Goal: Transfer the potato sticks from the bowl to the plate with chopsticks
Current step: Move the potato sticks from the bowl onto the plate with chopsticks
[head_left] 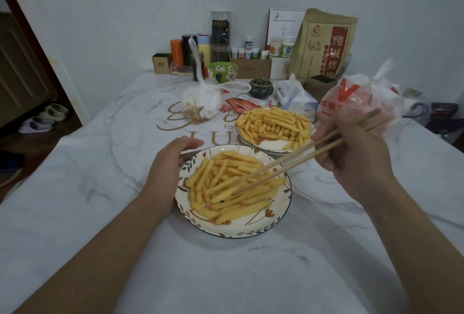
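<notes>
The right hand [351,155] pinches the chopsticks [288,165], tips nearly together among the potato sticks [233,185] on the near plate [251,228]; perhaps releasing one. The left hand [168,163], fingers relaxed, steadies its rim. Next, reaching to the bowl [253,141] behind

home | slippers [37,122] by doorway | calendar [283,26], medicine bottles [287,46] against wall

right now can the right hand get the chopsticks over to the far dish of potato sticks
Probably yes. The right hand holds the chopsticks with tips in the near dish; the far dish sits just beyond, nothing standing between them.
</notes>
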A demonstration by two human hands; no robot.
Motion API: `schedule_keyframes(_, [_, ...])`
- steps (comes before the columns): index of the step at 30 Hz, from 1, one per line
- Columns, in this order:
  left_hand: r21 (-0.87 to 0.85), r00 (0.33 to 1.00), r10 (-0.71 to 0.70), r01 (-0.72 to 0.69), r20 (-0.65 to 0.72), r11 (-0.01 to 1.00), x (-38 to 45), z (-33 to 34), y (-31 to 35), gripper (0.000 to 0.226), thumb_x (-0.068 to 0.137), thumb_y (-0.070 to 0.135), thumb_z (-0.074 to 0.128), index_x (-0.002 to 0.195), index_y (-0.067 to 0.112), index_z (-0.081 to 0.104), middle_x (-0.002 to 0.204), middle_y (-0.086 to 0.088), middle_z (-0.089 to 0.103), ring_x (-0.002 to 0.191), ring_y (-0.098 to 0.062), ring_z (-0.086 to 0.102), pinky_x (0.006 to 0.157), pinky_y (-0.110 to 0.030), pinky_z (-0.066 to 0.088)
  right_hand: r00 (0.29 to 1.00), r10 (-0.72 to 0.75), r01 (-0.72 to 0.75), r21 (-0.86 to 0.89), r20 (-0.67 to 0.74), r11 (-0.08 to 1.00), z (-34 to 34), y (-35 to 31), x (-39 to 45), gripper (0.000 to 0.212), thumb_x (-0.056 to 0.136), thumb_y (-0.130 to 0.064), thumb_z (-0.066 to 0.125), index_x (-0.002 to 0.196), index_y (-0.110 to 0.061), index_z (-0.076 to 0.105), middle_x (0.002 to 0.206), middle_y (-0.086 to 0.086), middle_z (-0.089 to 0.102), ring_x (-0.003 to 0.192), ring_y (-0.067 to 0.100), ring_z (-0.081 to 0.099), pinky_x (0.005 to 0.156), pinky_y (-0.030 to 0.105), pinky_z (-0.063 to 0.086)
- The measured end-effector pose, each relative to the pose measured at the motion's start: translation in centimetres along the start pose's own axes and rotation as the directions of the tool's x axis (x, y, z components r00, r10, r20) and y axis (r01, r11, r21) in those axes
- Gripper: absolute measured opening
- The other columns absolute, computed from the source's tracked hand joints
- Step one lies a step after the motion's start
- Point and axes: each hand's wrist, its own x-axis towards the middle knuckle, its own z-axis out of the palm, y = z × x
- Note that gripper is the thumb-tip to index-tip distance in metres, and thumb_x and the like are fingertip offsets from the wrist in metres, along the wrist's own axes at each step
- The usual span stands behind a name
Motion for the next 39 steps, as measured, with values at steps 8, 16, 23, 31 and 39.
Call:
schedule_keyframes(8, [0.024, 1.000, -0.009, 0.009, 0.000, 1.000, -0.1, 0.2, 0.1, 0.027, 0.100, 0.035, 0.056, 0.102, 0.018, 0.078, 0.111, -0.008, 0.079, 0.099, -0.027, 0.076, 0.087, -0.044, 0.060, 0.957, -0.055, 0.091, 0.116, -0.283, 0.989, -1.1, -0.5, 0.7, 0.050, 0.106, -0.029, 0.047, 0.063, -0.022, 0.070, 0.063, 0.001, 0.054, 0.051, 0.013, 0.036, 0.048, 0.028, 0.019])
schedule_keyframes(16, [0.091, 1.000, 0.022, -0.023, 0.006, 0.996, -0.1, 0.4, 0.0, 0.028, 0.099, 0.033, 0.055, 0.104, 0.018, 0.078, 0.109, -0.003, 0.079, 0.099, -0.024, 0.077, 0.091, -0.046, 0.060, 0.841, -0.354, 0.190, -0.391, -0.408, 0.901, -2.3, 2.2, 1.1, 0.038, 0.106, -0.038, 0.051, 0.076, -0.023, 0.069, 0.054, -0.009, 0.059, 0.051, 0.010, 0.050, 0.047, 0.023, 0.039])
schedule_keyframes(23, [0.109, 0.999, 0.036, -0.036, -0.003, 0.993, -0.1, 0.3, -0.1, 0.028, 0.100, 0.032, 0.054, 0.103, 0.018, 0.078, 0.109, -0.004, 0.079, 0.102, -0.023, 0.075, 0.091, -0.045, 0.060, 0.833, -0.494, 0.223, -0.666, -0.248, 0.712, -1.9, 3.7, 1.3, 0.045, 0.102, -0.048, 0.047, 0.073, -0.018, 0.064, 0.064, 0.011, 0.062, 0.061, 0.034, 0.059, 0.053, 0.046, 0.047])
schedule_keyframes(31, [0.112, 0.999, 0.055, -0.054, -0.001, 0.992, -0.1, 0.5, -0.1, 0.029, 0.102, 0.031, 0.053, 0.107, 0.016, 0.078, 0.106, -0.003, 0.080, 0.091, -0.019, 0.077, 0.081, -0.037, 0.059, 0.810, -0.578, 0.303, -0.773, -0.099, 0.557, -2.3, 5.0, 2.2, 0.052, 0.107, -0.041, 0.043, 0.079, -0.001, 0.061, 0.065, 0.011, 0.055, 0.062, 0.029, 0.052, 0.055, 0.046, 0.042])
schedule_keyframes(39, [0.095, 0.998, 0.056, -0.055, -0.005, 0.994, 0.0, 0.5, -0.1, 0.029, 0.101, 0.030, 0.054, 0.107, 0.014, 0.078, 0.104, -0.004, 0.080, 0.098, -0.024, 0.076, 0.084, -0.040, 0.061, 0.819, -0.411, 0.226, -0.433, -0.400, 0.873, -1.3, 2.6, 1.4, 0.044, 0.107, -0.042, 0.045, 0.072, -0.021, 0.063, 0.057, -0.005, 0.059, 0.053, 0.014, 0.054, 0.048, 0.030, 0.043])
